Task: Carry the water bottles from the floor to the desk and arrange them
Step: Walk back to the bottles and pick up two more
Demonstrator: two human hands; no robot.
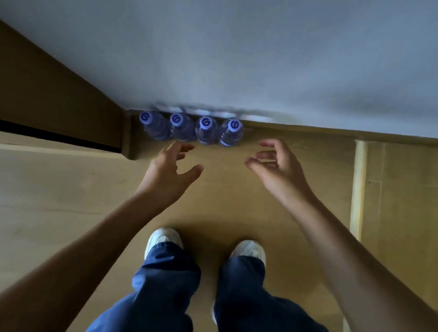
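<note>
Pale wooden floor (pixel 49 189) runs up to a plain grey-white wall (pixel 250 48), with a brown wooden panel (pixel 46 90) slanting in from the left and ending in a dark post at the corner. Four clear plastic water bottles with purple caps (pixel 190 128) stand upright in a row on the floor against the foot of the wall, shoulder to shoulder and seemingly touching one another, though the blur makes that hard to confirm.

Both bare arms reach down towards them. The left hand (pixel 170 170) hangs just in front of the second bottle from the left, fingers (pixel 180 148) loosely extended and slightly apart, thumb splayed to the right; the fingertips are near the bottle's base but hold nothing. The right hand (pixel 274 165) is to the right of the row, near the last bottle yet apart from it, fingers (pixel 265 154) curled into a loose, empty cup with the thumb pointing left.

Below the hands, two white trainers (pixel 164 239) and dark blue trouser legs (pixel 168 289) stand on the floor, facing the bottles. At the right, a paler wooden strip (pixel 358 192) runs along the floor.
</note>
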